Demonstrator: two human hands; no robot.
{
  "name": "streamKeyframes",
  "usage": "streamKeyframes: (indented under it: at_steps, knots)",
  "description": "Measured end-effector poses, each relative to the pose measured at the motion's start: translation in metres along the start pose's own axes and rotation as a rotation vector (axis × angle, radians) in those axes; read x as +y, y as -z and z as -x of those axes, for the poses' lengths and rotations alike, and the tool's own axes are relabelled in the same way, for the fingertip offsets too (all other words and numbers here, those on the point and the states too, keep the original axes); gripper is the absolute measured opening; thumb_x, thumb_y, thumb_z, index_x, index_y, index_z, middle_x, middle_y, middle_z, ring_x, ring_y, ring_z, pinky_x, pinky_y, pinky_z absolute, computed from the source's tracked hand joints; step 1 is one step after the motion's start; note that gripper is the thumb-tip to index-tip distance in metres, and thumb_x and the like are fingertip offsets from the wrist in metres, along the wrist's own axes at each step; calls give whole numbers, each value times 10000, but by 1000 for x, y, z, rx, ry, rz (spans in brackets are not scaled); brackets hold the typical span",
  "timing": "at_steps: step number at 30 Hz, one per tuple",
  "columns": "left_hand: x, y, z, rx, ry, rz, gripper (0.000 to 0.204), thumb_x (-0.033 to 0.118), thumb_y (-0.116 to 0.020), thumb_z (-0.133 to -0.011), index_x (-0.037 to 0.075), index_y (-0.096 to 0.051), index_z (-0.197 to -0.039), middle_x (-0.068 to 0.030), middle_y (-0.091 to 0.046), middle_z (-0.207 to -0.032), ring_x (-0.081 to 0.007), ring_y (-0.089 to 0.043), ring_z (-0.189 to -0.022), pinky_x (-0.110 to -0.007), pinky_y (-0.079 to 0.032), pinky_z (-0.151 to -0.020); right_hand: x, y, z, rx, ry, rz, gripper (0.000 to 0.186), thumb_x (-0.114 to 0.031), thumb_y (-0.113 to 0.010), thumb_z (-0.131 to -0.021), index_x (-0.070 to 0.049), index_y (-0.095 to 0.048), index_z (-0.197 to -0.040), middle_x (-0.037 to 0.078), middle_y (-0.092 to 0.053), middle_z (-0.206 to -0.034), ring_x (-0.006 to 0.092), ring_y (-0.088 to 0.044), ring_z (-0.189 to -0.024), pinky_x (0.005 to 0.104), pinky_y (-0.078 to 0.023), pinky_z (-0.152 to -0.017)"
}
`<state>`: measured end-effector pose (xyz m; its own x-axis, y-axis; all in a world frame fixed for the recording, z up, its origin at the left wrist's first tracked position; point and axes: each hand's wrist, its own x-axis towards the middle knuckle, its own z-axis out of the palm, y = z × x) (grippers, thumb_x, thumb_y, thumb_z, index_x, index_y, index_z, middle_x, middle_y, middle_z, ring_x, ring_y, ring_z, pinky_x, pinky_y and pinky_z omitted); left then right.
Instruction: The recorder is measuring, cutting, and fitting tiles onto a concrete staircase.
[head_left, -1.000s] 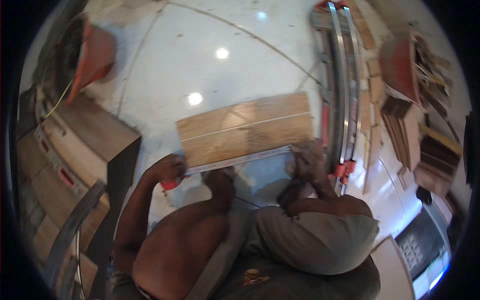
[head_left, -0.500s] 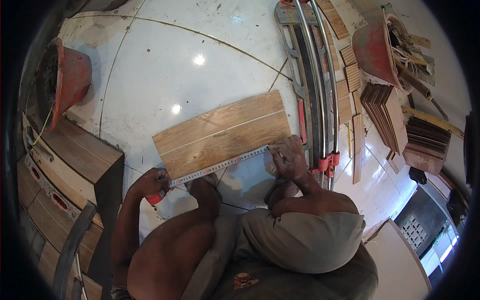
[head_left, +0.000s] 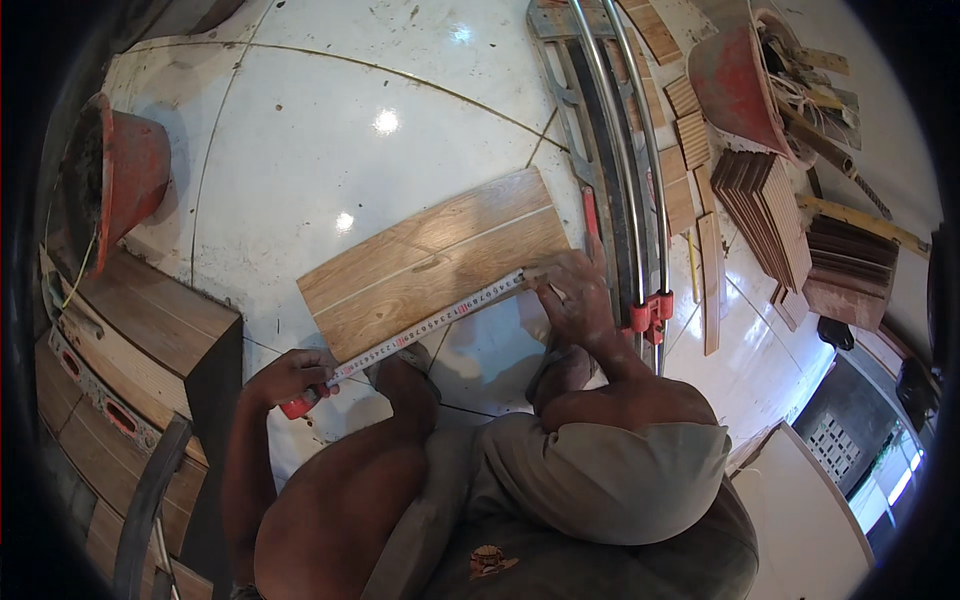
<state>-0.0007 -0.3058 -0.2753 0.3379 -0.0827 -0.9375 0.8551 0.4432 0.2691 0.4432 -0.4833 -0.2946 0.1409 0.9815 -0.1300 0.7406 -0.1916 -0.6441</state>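
Observation:
A wood-look tile plank (head_left: pixel 400 250) with a pale line along it lies aslant on the white floor before me. Along its near edge runs the pulled-out blade of a tape measure (head_left: pixel 430 325). My left hand (head_left: pixel 290 378) is closed round the red tape case, just off the tile's near left corner. At the other end, my right hand (head_left: pixel 572 290) pinches the blade's tip and covers the tile's near right corner. Both my feet are below the blade.
A tile cutter (head_left: pixel 610 150) with two steel rails stands right of the tile. Beyond it are stacked tiles (head_left: pixel 755 215), cut strips (head_left: pixel 709 285) and a red bucket of tools (head_left: pixel 735 85). Left are another red bucket (head_left: pixel 140 165), a tile stack (head_left: pixel 165 305) and a spirit level (head_left: pixel 95 385).
The blade slants more steeply over the tile. My right hand has shifted away from me, further over the tile's corner, while my left hand has drawn slightly nearer. The whole view has shifted a little.

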Motion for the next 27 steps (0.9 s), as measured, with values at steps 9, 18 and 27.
streamKeyframes:
  at_steps: [9,18,27]
  knots:
    - [75,18,17,326,-225,-134,470,114,-836,-824,20,-607,-1224,-67,-700,-1040,-144,-647,-979,-321,-527,-885,6,2,-98,185,183,105,83,-125,-731,-885,-88,-733,-960,65,-688,-944,280,-651,-963,489,-409,-1108]
    - [85,63,-46,1126,-743,-791,1008,172,-891,-770,67,-330,-1600,-223,-573,-1410,-334,-643,-1159,-395,-540,-949,1,5,-41,430,-85,-65,394,-56,-703,-885,12,-626,-1265,200,-627,-1222,396,-619,-1139,428,-488,-1038]
    - [-8,-40,-80,1672,-353,-259,783,470,-785,-895,-46,-480,-1398,-266,-526,-1367,-390,-546,-1259,-453,-459,-1036,28,-30,11,226,-882,-1319,360,-170,-607,-1039,46,-550,-1322,134,-650,-1202,193,-676,-1012,332,-573,-910]
